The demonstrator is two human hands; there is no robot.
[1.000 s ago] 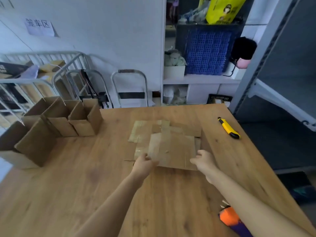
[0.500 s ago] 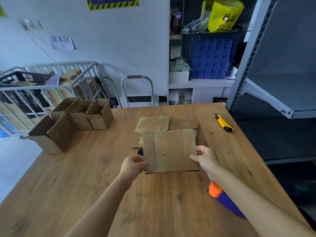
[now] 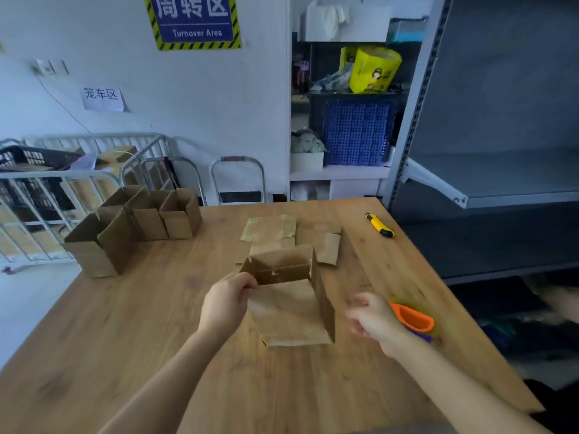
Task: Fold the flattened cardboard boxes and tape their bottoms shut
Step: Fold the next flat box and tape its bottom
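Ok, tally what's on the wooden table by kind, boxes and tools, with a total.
Standing opened brown cardboard boxes: 4
Half-opened brown cardboard box held by left hand: 1
Pile of flattened brown cardboard: 1
Yellow utility knife: 1
Orange-and-purple tape dispenser: 1
Total: 8
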